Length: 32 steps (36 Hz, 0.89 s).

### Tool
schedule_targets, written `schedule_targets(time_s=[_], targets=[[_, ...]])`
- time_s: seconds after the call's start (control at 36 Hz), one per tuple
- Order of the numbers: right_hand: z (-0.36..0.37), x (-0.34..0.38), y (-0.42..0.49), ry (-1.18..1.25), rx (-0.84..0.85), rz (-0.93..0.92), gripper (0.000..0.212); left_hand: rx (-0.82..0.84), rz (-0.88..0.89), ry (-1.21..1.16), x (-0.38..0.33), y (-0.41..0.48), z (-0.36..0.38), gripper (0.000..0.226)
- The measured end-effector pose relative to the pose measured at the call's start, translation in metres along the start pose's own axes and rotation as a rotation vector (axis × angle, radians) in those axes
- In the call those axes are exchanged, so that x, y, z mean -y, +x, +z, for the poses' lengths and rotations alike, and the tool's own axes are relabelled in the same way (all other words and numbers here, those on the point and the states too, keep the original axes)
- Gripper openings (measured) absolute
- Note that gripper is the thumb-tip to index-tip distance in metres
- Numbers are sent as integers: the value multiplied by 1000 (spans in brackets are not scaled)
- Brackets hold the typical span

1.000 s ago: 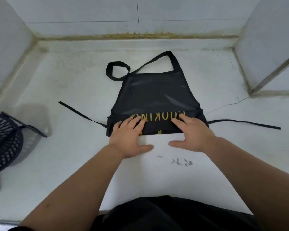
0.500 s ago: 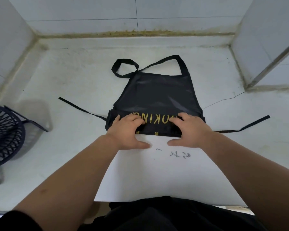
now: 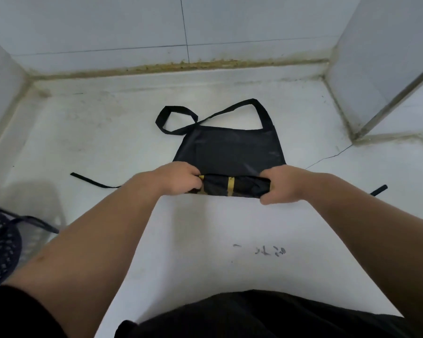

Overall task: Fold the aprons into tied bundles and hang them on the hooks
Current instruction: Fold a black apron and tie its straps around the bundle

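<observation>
An apron (image 3: 230, 147) lies flat on the surface (image 3: 83, 147), in the middle of a recess, with the back wall (image 3: 132, 28) beyond it and a side panel (image 3: 376, 57) to the far right. Its near edge is rolled up, and the roll (image 3: 237, 189) lies across the far edge of a sheet (image 3: 205, 240). The left hand (image 3: 178, 178) grips the roll's left end and the right hand (image 3: 281, 185) grips its right end. The neck strap (image 3: 176, 118) loops out from the apron's far edge, toward the left. One waist tie (image 3: 91, 181) runs out to the left of the left hand; the end of the other tie (image 3: 379, 190) shows right of the right arm. Handwritten marks (image 3: 269, 251) sit on the sheet, nearer than the roll. A basket (image 3: 0, 252) stands at the near left.
</observation>
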State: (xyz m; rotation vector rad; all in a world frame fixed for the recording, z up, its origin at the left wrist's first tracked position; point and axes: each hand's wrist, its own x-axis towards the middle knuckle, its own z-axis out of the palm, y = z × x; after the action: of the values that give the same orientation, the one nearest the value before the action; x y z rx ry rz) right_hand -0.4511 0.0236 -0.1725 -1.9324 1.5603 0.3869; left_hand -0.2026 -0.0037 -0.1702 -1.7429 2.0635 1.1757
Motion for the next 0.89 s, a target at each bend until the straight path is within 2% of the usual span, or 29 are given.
schedule_targets(time_s=[0.06, 0.17, 0.22, 0.36, 0.42, 0.44, 0.5, 0.56, 0.61, 0.67, 0.78, 0.89], targets=[[-5, -7, 6, 43, -36, 64, 23, 19, -32, -63, 3, 9, -11, 19], [-14, -15, 18, -1, -31, 153, 54, 61, -72, -78, 12, 28, -22, 29], [-16, -15, 23, -49, -34, 185, 60, 23, -37, 69, 14, 34, -23, 34], [-11, -12, 32, -332, -206, 272, 60, -187, -2, 606, 10, 42, -19, 40], [-8, -9, 34, -434, -209, 223, 59, -262, 135, 818, 5, 42, -8, 53], [-4, -6, 37, -452, -198, 172, 57, -264, 242, 852, 0, 40, -1, 63], [7, 3, 41, -416, -175, 61, 58, -182, 372, 770, -7, 38, 18, 70], [21, 11, 42, -276, -164, 10, 63, -136, 321, 541, -7, 38, 33, 63], [33, 11, 40, -187, -165, 7, 89, -143, 288, 394, 1, 41, 44, 66], [37, 5, 39, -213, -142, -4, 108, -132, 292, 434, 9, 44, 49, 88], [34, 1, 40, -214, -136, -14, 95, -149, 272, 445, 15, 45, 50, 111], [24, 6, 36, -179, -146, -7, 76, -179, 279, 381, 12, 43, 41, 104]])
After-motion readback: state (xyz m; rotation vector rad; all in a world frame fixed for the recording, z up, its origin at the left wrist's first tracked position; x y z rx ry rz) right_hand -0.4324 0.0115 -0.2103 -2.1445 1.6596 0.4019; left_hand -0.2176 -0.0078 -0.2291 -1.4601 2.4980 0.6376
